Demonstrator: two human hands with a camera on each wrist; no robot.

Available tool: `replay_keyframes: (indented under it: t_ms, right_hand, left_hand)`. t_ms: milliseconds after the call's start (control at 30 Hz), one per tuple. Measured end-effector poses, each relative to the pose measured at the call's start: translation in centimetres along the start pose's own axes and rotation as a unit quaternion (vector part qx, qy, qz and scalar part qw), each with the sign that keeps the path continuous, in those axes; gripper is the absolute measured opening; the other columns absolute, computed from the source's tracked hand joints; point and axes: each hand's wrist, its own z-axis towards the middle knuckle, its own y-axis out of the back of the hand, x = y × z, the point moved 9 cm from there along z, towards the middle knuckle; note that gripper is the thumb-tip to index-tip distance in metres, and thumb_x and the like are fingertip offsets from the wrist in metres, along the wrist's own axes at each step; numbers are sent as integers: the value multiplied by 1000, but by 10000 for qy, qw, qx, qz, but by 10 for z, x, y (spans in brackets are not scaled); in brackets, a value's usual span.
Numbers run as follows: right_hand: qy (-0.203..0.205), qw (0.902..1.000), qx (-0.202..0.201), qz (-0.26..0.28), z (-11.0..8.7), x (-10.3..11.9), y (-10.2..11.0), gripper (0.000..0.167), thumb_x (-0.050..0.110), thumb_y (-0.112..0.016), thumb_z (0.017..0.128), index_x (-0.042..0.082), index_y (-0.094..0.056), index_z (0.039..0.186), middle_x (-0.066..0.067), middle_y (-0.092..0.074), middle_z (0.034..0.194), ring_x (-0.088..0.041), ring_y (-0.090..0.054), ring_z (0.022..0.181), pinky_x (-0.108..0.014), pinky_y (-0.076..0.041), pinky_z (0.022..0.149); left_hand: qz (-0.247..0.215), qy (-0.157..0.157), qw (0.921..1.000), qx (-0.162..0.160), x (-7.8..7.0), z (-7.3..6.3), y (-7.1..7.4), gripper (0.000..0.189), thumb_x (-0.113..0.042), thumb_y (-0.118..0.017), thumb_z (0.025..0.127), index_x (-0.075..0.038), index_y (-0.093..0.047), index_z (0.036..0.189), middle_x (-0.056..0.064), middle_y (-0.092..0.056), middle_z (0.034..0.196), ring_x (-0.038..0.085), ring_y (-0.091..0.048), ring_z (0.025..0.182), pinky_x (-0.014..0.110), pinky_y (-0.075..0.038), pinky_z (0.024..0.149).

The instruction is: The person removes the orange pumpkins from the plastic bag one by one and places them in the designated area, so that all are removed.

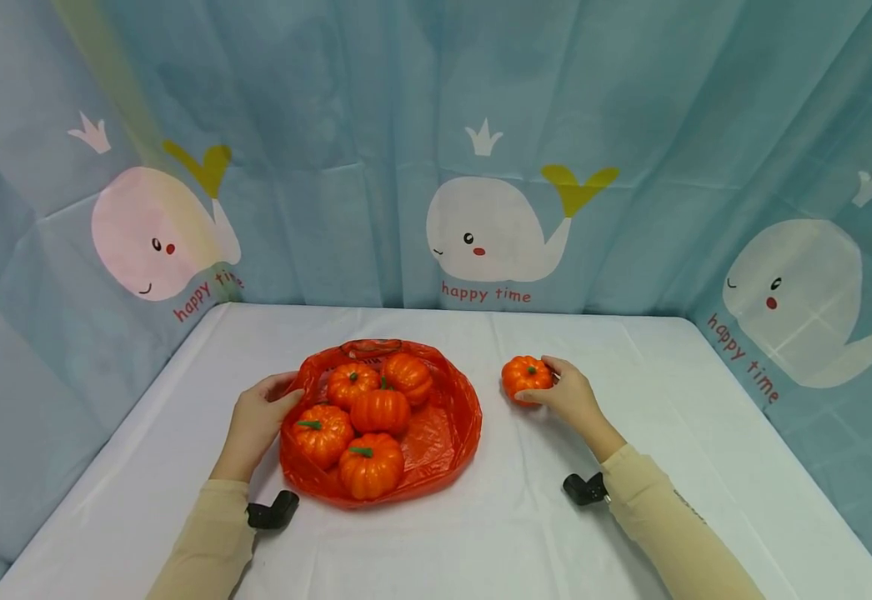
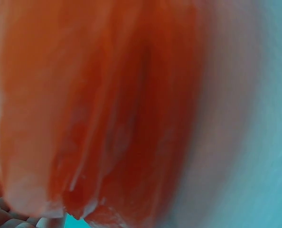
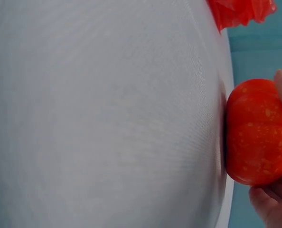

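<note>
A red plastic bag (image 1: 439, 446) stands open on the table, its rim folded wide. Inside it sit several small orange pumpkins (image 1: 380, 412) with green stems. My left hand (image 1: 252, 425) pinches the bag's left rim between thumb and fingers; the left wrist view shows the blurred red plastic (image 2: 103, 104) up close. To the right of the bag, my right hand (image 1: 574, 400) holds another small pumpkin (image 1: 520, 372), thumb on the near side and fingers on the far side. This pumpkin (image 3: 257, 137) looks to be at the tabletop in the right wrist view; whether it touches cannot be told.
A white cloth (image 1: 481, 542) covers the table. Blue curtains (image 1: 376, 208) printed with whales enclose the back and sides. Black wrist-worn devices (image 1: 273, 510) sit by both sleeves.
</note>
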Motion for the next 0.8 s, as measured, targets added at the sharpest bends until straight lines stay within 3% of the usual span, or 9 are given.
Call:
replay_keyframes:
  t_ms: [233,467,800]
  right_hand:
    - [324,9992,-197,103,-12,13,7,94,30,-85,78,-4,-35,150,-25,-35,156,-45,-39,141,-52,-37,116]
    - [696,9910,-687,916,-39,42,15,85,23,-86,78,1,-43,147,-18,-43,153,-34,-41,143,-45,-37,117]
    - [585,9892,-386,1290,-63,66,-4,80,27,-87,76,8,-49,144,-12,-51,147,-31,-49,137,-44,-49,106]
  left_hand:
    - [39,-31,10000,-22,-1,0,1,52,-32,-55,102,-5,-47,146,21,-48,149,36,-42,139,50,-40,115]
    - [40,-49,9999,-79,-1,0,3,51,-30,-54,102,-4,-47,146,22,-48,149,37,-42,139,51,-40,115]
    - [25,-16,10000,-53,-1,1,1,50,-30,-54,102,-5,-49,145,21,-48,149,36,-42,139,50,-40,115]
